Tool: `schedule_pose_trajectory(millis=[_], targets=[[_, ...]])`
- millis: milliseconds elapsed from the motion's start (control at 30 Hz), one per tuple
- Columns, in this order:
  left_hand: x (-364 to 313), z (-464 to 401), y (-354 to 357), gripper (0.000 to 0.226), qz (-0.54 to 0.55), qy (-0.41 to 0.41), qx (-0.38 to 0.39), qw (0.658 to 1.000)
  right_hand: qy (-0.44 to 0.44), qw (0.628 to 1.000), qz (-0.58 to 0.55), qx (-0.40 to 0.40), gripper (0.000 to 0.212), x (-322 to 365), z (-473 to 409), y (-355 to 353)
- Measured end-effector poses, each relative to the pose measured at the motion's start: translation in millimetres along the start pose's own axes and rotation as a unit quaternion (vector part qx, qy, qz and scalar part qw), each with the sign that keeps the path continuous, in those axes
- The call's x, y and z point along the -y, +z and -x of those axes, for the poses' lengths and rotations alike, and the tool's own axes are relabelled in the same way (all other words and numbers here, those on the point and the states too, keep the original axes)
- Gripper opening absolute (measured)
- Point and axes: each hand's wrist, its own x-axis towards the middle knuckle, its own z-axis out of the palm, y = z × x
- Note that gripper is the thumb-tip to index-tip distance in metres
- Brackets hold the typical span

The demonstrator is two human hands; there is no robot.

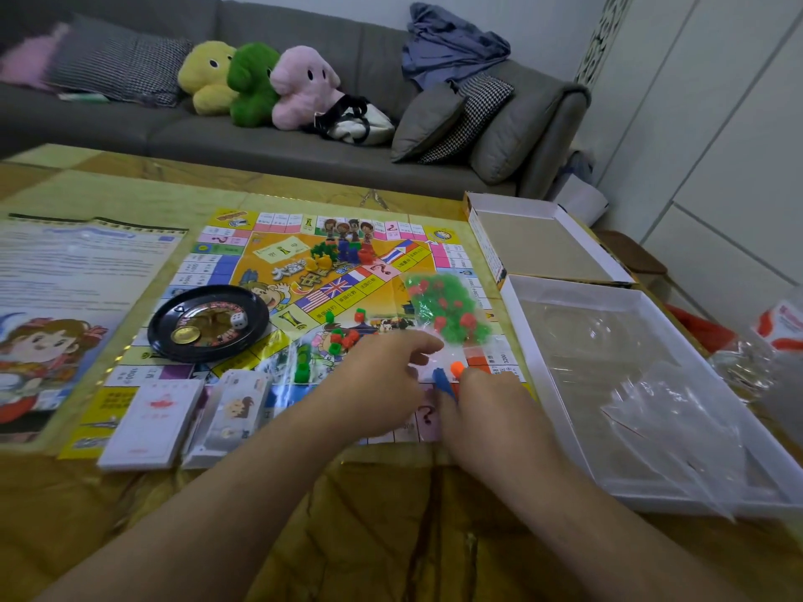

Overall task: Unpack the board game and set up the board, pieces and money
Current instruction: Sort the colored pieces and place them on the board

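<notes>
Blue piece (444, 381) between both hands.

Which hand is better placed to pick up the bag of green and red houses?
Probably the left hand: its fingers reach toward the bag lying just beyond them on the board. The right hand is busy, pinching a blue piece.

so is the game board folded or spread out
Spread out: the game board lies flat on the table, its full square of spaces showing, with the roulette dish resting on it.
</notes>
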Motion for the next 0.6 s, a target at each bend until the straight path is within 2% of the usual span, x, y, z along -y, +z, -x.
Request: schedule_pose_trajectory(millis=[67, 167, 200, 267, 367, 500, 600], targets=[[5.6, 0.4, -15.1, 0.053, 0.030, -0.011, -0.038, 0.999, 0.007, 1.000, 0.010, -0.011, 0.031, 1.5, -1.3, -6.9], [18.3, 4.0, -45.7, 0.039, 0.025, -0.029, -0.095, 0.995, -0.012, 0.999, 0.009, -0.030, 0.013, 4.1, -4.9, -13.2], [24.7, 5.9, -54.3, 0.033, 0.010, -0.035, -0.111, 0.993, -0.032, 0.999, 0.001, -0.029, 0.015, 6.7, -6.0, -13.4], [38.2, 11.2, -66.6, 0.028, -0.033, -0.052, -0.128, 0.990, -0.100, 0.995, -0.020, 0.002, 0.036, 13.8, -10.1, -8.0], [51.3, 20.8, -72.2, 0.030, -0.077, -0.079, -0.117, 0.987, -0.192, 0.980, -0.040, 0.041, 0.055, 27.6, -18.5, 2.7], [55.6, 29.5, -71.1, 0.028, -0.126, -0.067, -0.096, 0.985, -0.267, 0.962, -0.053, 0.012, 0.046, 44.3, -27.0, 15.8], [55.5, 32.9, -71.0, 0.027, -0.144, -0.052, -0.058, 0.986, -0.288, 0.957, -0.044, 0.004, 0.043, 53.1, -29.6, 24.4]])
